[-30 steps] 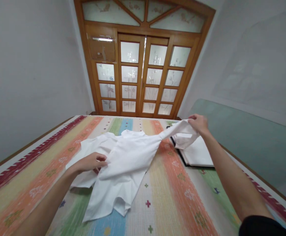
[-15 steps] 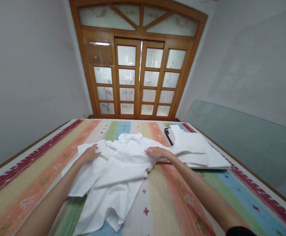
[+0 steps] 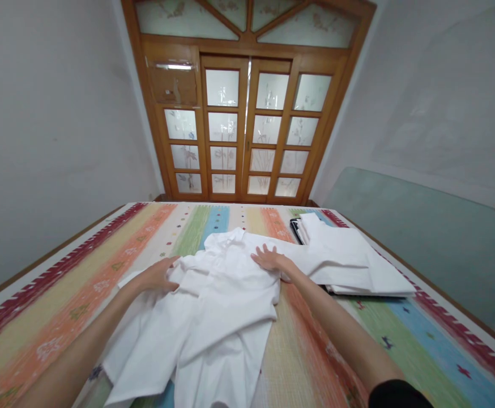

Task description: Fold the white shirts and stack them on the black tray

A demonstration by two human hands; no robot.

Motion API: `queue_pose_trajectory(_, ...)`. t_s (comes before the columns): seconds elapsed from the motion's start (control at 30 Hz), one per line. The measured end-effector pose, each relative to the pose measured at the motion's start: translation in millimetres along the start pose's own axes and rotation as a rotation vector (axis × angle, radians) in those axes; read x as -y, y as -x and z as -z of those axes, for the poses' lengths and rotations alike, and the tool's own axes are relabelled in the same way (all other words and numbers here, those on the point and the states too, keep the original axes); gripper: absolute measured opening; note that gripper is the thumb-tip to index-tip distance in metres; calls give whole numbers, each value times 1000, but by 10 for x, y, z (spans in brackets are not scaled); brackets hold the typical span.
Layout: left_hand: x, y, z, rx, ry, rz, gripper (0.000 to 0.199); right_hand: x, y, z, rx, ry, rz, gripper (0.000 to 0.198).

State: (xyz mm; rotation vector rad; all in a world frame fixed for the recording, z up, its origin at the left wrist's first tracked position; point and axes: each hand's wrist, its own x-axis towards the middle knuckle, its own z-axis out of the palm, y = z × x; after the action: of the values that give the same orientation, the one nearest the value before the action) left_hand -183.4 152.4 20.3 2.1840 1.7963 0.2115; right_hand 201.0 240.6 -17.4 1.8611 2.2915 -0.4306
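A white collared shirt lies spread and wrinkled on a striped bedspread, its collar away from me and its lower part running out of view toward me. My left hand rests on the shirt's left shoulder area, thumb apart from the fingers. On the upper right of the shirt, my right hand lies flat with its fingers spread. The shirt's right sleeve stretches to a stack of folded white clothes, where white cloth overlaps white and the border is hard to make out.
Dark edges show under the folded stack at the right. Beyond the bed stand wooden doors with glass panes. A pale green panel leans along the right wall, and a plain wall rises on the left.
My right hand's fingers have spread out flat. My left hand has slid slightly toward me and right. The shirt's lower part has shifted toward me and lies straighter.
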Motion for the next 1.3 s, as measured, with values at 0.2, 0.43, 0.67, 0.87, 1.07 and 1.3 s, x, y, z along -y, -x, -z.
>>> queue_pose_trajectory(0.2, -142, -198, 37, -154, 93, -26, 48, -7, -46, -56, -64, -26, -124, 77)
queue_pose_trajectory(0.43, -123, -275, 81, -84, 190, -79, 38, -131, -78, -164, -202, 38, -42, 78)
queue_pose_trajectory(0.67, 173, -218, 512, -432, 166, 296, 29, -167, -189, -217, -224, 69, -102, 80)
queue_pose_trajectory(0.87, 475, 0, 854, -738, 135, 667, 30, -203, -252, -166, -223, 2, -151, 83)
queue_pose_trajectory(1.07, 523, 148, 1029, -885, 283, 880, 25, -241, -358, -68, -200, -36, -191, 83)
queue_pose_trajectory(1.3, -245, 133, 1480, -645, 199, 480, 36, -308, -456, 74, -124, -43, -176, 81)
